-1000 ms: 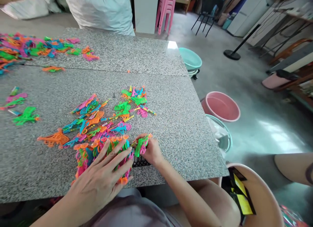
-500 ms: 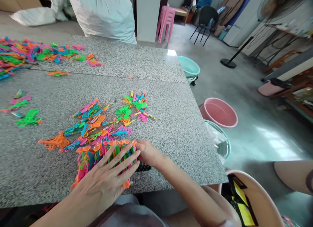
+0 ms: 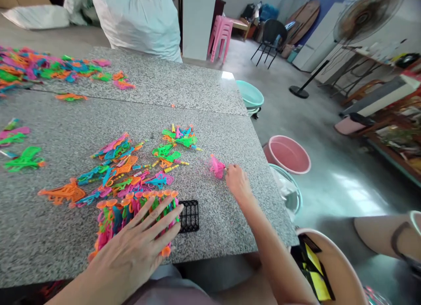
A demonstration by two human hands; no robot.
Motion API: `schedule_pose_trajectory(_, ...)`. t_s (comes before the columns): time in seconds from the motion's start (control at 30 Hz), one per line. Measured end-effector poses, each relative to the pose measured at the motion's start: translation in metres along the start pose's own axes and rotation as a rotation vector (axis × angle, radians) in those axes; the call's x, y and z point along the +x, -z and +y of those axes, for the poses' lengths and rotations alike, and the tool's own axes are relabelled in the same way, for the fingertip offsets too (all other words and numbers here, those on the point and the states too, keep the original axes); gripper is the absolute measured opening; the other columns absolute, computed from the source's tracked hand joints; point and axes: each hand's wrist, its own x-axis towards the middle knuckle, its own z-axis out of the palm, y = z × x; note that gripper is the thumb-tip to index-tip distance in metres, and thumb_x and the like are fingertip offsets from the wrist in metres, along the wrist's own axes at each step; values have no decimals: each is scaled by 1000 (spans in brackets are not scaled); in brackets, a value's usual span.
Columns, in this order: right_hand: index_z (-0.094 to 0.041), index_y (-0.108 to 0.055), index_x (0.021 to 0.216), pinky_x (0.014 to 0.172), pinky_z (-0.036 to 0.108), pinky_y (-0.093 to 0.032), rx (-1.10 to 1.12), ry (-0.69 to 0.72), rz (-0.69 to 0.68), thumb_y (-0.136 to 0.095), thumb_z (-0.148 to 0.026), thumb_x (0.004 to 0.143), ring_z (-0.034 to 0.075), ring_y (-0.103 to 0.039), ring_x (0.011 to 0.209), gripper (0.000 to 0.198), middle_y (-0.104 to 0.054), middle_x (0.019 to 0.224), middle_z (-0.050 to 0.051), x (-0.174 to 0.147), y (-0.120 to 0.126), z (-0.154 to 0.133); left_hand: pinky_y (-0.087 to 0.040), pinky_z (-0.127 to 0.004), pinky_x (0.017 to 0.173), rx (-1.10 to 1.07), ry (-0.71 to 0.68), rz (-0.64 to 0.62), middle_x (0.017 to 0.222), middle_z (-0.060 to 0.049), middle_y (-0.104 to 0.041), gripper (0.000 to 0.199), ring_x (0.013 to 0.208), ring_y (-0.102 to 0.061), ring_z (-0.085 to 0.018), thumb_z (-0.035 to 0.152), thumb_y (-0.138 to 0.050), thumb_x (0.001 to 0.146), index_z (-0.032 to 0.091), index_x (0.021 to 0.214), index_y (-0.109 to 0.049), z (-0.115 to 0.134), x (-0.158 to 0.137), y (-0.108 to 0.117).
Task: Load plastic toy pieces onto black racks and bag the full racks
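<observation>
My left hand point(image 3: 148, 228) lies flat, fingers spread, on a row of colourful plastic toys point(image 3: 112, 217) with round orange cup-shaped ends. The row stands packed side by side at the table's front edge. A black plastic grid rack point(image 3: 190, 216) shows from under its right end. Farther right, my right hand point(image 3: 237, 180) is closed on a pink plastic toy point(image 3: 217, 166), blurred by motion, just over the table. Between the hands and the far side lie loose toys, among them an orange one point(image 3: 64, 191) and a green one point(image 3: 187, 141).
A large toy heap point(image 3: 42, 67) covers the speckled table's point(image 3: 226, 134) far left. White sacks point(image 3: 138, 20) stand behind. Right of the table are a pink basin point(image 3: 289, 154), a teal basin point(image 3: 250, 94) and a peach tub point(image 3: 345, 261) holding black and yellow items.
My right hand has moved from the row's right end outward to the right, now with a pink toy. The black rack is more exposed. My left hand stays on the row; the view has shifted slightly.
</observation>
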Motion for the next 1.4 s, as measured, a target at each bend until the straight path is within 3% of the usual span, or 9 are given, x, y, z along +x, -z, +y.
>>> schedule_pose_trajectory(0.13, -18, -56, 104, 66, 27, -48, 468, -112, 13, -55, -14, 85, 19, -66, 72, 19, -68, 83, 4, -35, -8, 24, -13, -36, 126, -60, 23, 0, 144, -2, -57, 35, 145, -37, -20, 37, -45, 101, 25, 127, -66, -1, -1, -1)
schedule_pose_trajectory(0.27, -22, -50, 100, 50, 22, -43, 977, -14, -127, -59, -25, 81, 12, -57, 53, 21, -65, 78, -2, -77, -34, -15, -15, -39, 126, -103, 19, -24, 142, -3, -58, 32, 146, -35, -22, 36, -47, 101, 23, 120, -69, 0, 1, 3)
schedule_pose_trajectory(0.4, -22, -51, 96, 56, 24, -45, 1033, 82, -62, -56, -23, 80, 13, -57, 57, 17, -60, 70, -4, -110, -42, -55, -17, -43, 126, -96, 26, -42, 144, -5, -57, 30, 148, -32, -25, 33, -50, 100, 21, 121, -68, 0, 3, 7)
schedule_pose_trajectory(0.57, -21, -55, 92, 68, 29, -53, 1117, 160, -40, -57, -21, 79, 17, -64, 73, 13, -65, 87, 4, -128, -39, -62, -22, -49, 125, -55, 3, -90, 144, -6, -57, 29, 147, -34, -27, 26, -49, 100, 21, 121, -68, 0, 5, 10)
schedule_pose_trajectory(0.7, -21, -60, 90, 53, 25, -49, 1249, 70, -89, -64, -31, 81, 14, -58, 57, 14, -64, 76, 1, -138, -45, -65, -22, -50, 125, -48, 0, -99, 144, -7, -56, 31, 147, -35, -27, 27, -48, 100, 19, 124, -66, 1, 7, 13)
schedule_pose_trajectory(0.83, -21, -59, 71, 47, 24, -44, 1217, -94, 16, -70, -37, 78, 12, -52, 52, 21, -60, 69, 0, -144, -49, -76, -20, -50, 126, -41, 1, -106, 144, -8, -56, 30, 146, -37, -27, 27, -48, 100, 18, 121, -67, 1, 7, 13)
schedule_pose_trajectory(0.93, -22, -59, 77, 51, 25, -46, 1181, -113, -65, -71, -31, 75, 14, -57, 55, 15, -62, 68, -1, -146, -51, -89, -18, -51, 126, -53, 5, -115, 144, -8, -56, 28, 146, -36, -28, 26, -48, 100, 18, 119, -68, 1, 7, 13)
schedule_pose_trajectory(1.2, -23, -57, 82, 60, 26, -47, 786, 69, -63, -66, -19, 81, 18, -64, 66, 10, -67, 74, 1, -147, -51, -105, -21, -50, 125, -87, 28, -99, 144, -8, -56, 30, 146, -36, -28, 28, -47, 101, 18, 120, -67, 3, 6, 13)
schedule_pose_trajectory(1.4, -18, -62, 92, 57, 26, -42, 469, 230, -118, -54, -8, 87, 19, -65, 66, 14, -70, 80, 6, -146, -45, -122, -25, -51, 123, -13, -16, -118, 147, -6, -52, 44, 150, -28, -27, 27, -45, 102, 23, 145, -48, 0, 2, 7)
